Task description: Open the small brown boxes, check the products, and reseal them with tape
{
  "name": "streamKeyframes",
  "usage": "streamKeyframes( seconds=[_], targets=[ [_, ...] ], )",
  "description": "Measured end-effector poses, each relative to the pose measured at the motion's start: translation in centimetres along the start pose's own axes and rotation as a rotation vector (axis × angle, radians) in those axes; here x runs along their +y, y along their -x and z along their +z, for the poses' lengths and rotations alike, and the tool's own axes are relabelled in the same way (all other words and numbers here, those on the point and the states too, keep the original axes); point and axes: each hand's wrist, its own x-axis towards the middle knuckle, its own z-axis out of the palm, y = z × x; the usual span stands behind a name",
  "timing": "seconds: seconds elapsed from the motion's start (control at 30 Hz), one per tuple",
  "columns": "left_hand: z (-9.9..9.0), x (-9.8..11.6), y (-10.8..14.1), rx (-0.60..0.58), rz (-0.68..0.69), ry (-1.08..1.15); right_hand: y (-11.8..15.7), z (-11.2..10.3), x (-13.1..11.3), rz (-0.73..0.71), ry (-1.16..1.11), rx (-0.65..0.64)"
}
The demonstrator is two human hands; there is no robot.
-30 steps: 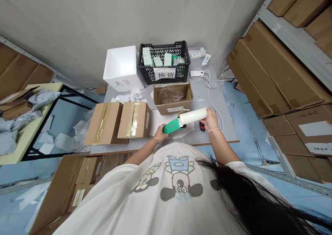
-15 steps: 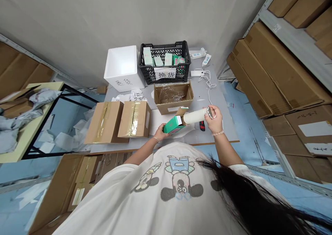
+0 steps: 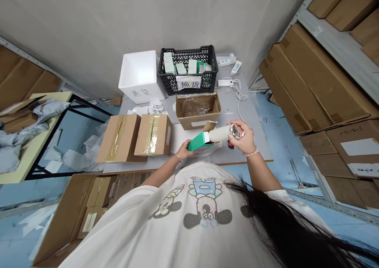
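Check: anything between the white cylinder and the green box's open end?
Nothing visible blocks it: the white cylinder, held in the right hand, has its plain end at the open green box. A brown flap stands up beside the cylinder, not across it.

Left grip [image 3: 184,150] and right grip [image 3: 244,139] curl inward (both forearms [image 3: 261,170] stretched forward).

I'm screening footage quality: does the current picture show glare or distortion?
Head view: bright glare on the glossy carton tape; head view: reflections on the silver end of the white cylinder; head view: wide-angle distortion, the right-side shelving slanting steeply.
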Motion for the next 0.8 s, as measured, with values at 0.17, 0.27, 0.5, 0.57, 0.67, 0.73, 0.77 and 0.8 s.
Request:
streamKeyframes(
  seconds=[0.17, 0.27, 0.5, 0.57, 0.67, 0.73, 0.77, 0.8],
  targets=[
    [0.1, 0.0, -0.2, 0.042, 0.029, 0.005, -0.2, 0.5, 2.1, 0.096, -0.174, 0.205],
    [0.3, 0.2, -0.2, 0.02, 0.032, 0.012, 0.0, 1.1, 3.1, 0.164, -0.226, 0.243],
    [0.0, 0.6, 0.3, -0.178, -0.024, 0.132, -0.2, 0.4, 2.2, 0.082, -0.104, 0.02],
    [0.1, 0.7, 0.4, -0.26, -0.006, 0.163, -0.4, 0.5, 1.7, 0.034, -0.061, -0.151],
    [0.5, 1.1, 0.3, -0.318, 0.02, 0.22, -0.5, 1.3, 1.4, -0.038, 0.035, -0.301],
    [0.9, 1.4, 0.3, -0.309, 0.026, 0.263, -0.6, 2.0, 1.4, -0.087, 0.161, -0.303],
    [1.0, 1.5, 0.3, -0.304, 0.026, 0.278, -0.6, 2.4, 1.4, -0.111, 0.226, -0.3],
    [1.0, 1.6, 0.3, -0.303, 0.027, 0.288, -0.5, 2.7, 1.4, -0.133, 0.279, -0.3]
  ],
)
